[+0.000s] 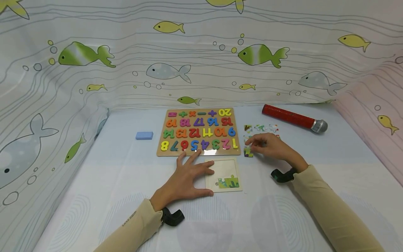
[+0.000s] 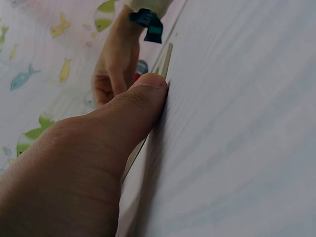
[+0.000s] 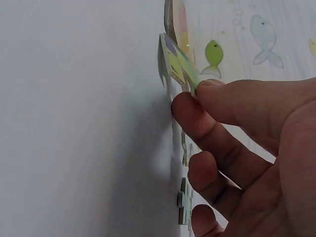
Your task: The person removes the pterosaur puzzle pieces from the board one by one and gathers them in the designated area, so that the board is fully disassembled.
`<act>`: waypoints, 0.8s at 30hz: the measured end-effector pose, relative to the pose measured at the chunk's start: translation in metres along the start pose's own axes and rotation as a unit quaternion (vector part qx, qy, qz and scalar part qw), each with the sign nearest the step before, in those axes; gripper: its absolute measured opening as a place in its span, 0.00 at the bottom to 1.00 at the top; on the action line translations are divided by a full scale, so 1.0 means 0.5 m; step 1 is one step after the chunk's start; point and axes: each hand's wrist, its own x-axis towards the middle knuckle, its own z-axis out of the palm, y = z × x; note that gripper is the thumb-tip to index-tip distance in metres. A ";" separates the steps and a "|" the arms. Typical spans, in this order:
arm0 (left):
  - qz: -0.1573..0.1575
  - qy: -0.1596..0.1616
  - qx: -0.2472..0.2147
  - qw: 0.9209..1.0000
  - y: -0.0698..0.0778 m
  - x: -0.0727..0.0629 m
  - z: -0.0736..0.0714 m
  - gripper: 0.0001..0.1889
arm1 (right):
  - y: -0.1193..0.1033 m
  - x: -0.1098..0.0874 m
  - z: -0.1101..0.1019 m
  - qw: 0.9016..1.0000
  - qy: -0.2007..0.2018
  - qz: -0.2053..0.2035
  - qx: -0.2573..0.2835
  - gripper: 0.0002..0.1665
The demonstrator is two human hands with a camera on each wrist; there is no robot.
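My right hand (image 1: pixel 274 147) pinches a green jigsaw piece (image 3: pixel 180 61) between thumb and index finger, and in the right wrist view the piece is tilted. Several loose jigsaw pieces (image 1: pixel 259 128) lie around and beyond this hand, partly hidden by it. My left hand (image 1: pixel 185 179) lies with fingers spread at the left side of a square wooden puzzle tray (image 1: pixel 220 166). Two of its fingers reach over the tray's edge, and its thumb is by the lower left corner. Joined green pieces (image 1: pixel 228 182) sit in the tray's lower right part.
Beyond the tray lies a wooden number board (image 1: pixel 237 151) with coloured numerals and signs. A blue block (image 1: pixel 144 135) is to its left. At the back right lies a red microphone (image 1: pixel 289 117). Fish-patterned cloth (image 1: pixel 201 52) rises behind the table.
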 end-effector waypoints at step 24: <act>-0.001 -0.002 0.000 1.000 0.001 0.003 0.001 0.33 | 0.000 0.002 0.013 0.997 -0.013 -0.033 -0.074 0.24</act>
